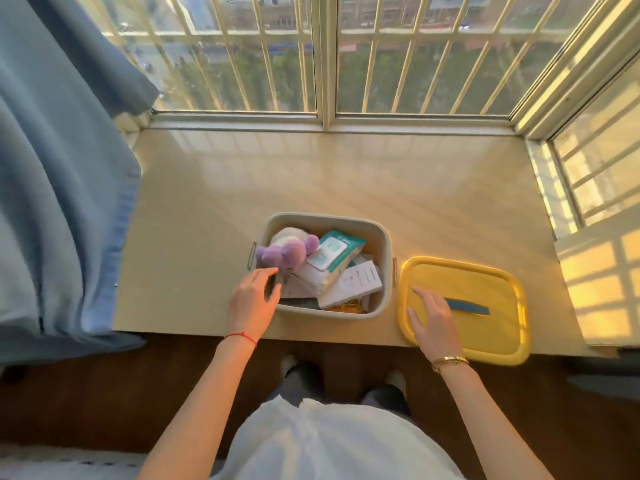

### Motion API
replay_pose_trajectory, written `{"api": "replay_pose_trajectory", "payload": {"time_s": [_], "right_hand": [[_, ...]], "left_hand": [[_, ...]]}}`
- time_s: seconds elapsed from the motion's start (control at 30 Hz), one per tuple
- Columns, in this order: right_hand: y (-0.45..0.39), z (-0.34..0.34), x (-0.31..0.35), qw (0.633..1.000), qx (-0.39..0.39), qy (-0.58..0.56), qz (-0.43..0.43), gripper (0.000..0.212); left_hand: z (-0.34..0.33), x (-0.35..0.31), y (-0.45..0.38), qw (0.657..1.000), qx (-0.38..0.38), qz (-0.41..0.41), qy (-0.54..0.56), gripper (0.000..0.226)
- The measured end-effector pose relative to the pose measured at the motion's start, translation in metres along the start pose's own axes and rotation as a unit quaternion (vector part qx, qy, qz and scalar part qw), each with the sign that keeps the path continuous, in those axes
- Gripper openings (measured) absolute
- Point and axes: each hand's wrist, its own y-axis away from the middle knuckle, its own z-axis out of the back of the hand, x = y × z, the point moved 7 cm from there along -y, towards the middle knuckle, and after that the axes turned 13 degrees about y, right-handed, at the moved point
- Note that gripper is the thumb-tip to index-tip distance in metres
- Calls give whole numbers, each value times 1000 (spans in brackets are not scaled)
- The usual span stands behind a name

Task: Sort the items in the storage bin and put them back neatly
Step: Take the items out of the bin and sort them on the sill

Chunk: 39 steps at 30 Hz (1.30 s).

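Observation:
A beige storage bin (382, 237) stands open on the window ledge. Inside lie a purple and white plush toy (289, 252), a teal wipes pack (332, 252), a white box (356, 284) and other packets. The yellow lid (485, 289) with a blue handle strip (467, 306) lies flat to the bin's right. My left hand (251, 303) hovers at the bin's near left corner, fingers relaxed, fingertips close to the plush toy and holding nothing. My right hand (433, 323) lies open over the lid's left part, fingers spread.
The beige ledge (311, 178) stretches back to a barred window (325, 53). A blue curtain (59, 174) hangs over the left side. The lid's near edge juts past the ledge's front edge. My legs and slippers stand on the dark floor below.

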Motion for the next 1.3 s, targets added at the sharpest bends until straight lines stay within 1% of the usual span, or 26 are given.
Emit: {"api": "replay_pose_trajectory", "payload": {"time_s": [0.17, 0.3, 0.37, 0.47, 0.67, 0.83, 0.87, 0.9, 0.97, 1.0, 1.03, 1.1, 1.17, 1.2, 1.27, 1.3], "right_hand": [[-21, -22, 73, 1000, 6, -24, -3, 45], [-42, -41, 110, 998, 31, -40, -34, 45], [-54, -52, 119, 995, 51, -58, -68, 48], [-71, -70, 129, 987, 82, -80, -111, 53], [-104, -102, 132, 976, 119, -86, -163, 67], [-118, -118, 125, 961, 117, -102, -227, 85], [-121, -121, 124, 958, 123, -107, -234, 88], [-124, -123, 124, 954, 133, -117, -244, 92], [-126, -128, 124, 943, 151, -144, -260, 101], [-127, -131, 125, 940, 157, -154, -262, 105], [-128, -132, 126, 939, 162, -159, -259, 107], [-128, -134, 130, 943, 171, -153, -241, 107], [-130, -132, 135, 948, 174, -148, -223, 106], [-132, -131, 136, 948, 171, -155, -218, 105], [-133, -127, 139, 947, 164, -176, -213, 102], [-134, -125, 140, 947, 158, -187, -210, 102]], "left_hand": [[38, 32, -27, 1000, 22, -2, -5, 35], [38, 41, -56, 999, 53, 15, 0, 41], [30, 43, -68, 997, 60, 55, 8, 43], [13, 49, -81, 988, 75, 136, 28, 43], [-22, 66, -102, 953, 87, 280, 72, 52], [-40, 76, -111, 913, 72, 379, 132, 57], [-44, 79, -113, 906, 75, 388, 154, 64], [-48, 82, -114, 895, 75, 397, 188, 75], [-53, 89, -111, 863, 58, 418, 277, 97], [-54, 93, -108, 847, 44, 427, 313, 100], [-53, 93, -105, 839, 33, 428, 334, 98], [-46, 89, -101, 844, 15, 419, 333, 93], [-40, 87, -97, 852, 6, 411, 325, 96], [-39, 88, -93, 850, 1, 414, 325, 99], [-36, 92, -86, 837, -8, 432, 336, 97], [-36, 96, -82, 829, -12, 438, 348, 87]]}}
